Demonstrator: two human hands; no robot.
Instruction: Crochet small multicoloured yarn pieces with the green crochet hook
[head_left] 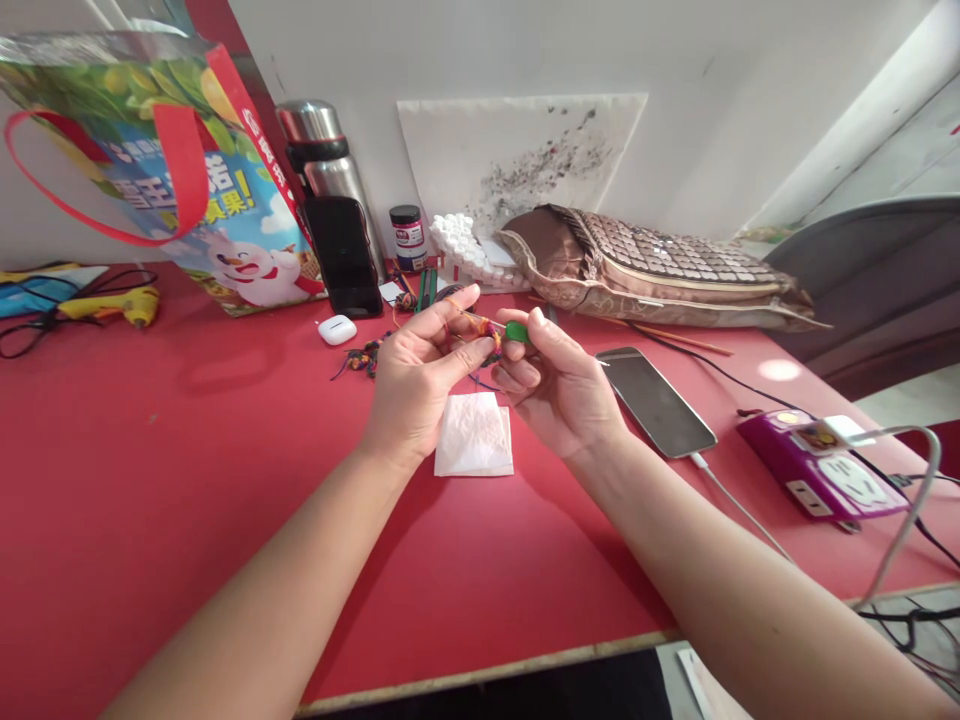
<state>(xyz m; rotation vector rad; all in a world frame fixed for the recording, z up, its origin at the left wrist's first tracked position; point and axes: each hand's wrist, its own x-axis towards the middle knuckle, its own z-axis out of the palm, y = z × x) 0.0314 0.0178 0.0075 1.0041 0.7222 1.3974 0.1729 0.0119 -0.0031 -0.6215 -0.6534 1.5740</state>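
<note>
My left hand (424, 375) pinches a small piece of multicoloured crochet work (491, 338) in orange, yellow, pink and dark yarn, with a strand running over its raised finger. A crochet hook (516, 332) with a green grip is held between the thumb and fingers of my right hand (559, 390). Its thin shaft reaches left to the yarn; whether a loop sits on it is too small to tell. Behind my left wrist, more dark and colourful yarn work (364, 358) lies on the red table. Below both hands is a folded white tissue (474, 440).
Along the back stand a printed bag (247, 230), a steel thermos (330, 170), an upright black phone (345, 255) and a small jar (407, 238). A beaded cushion (660, 260) lies right. Nearer are a cabled phone (660, 400), a purple power strip (817, 470) and a white earbud case (336, 329).
</note>
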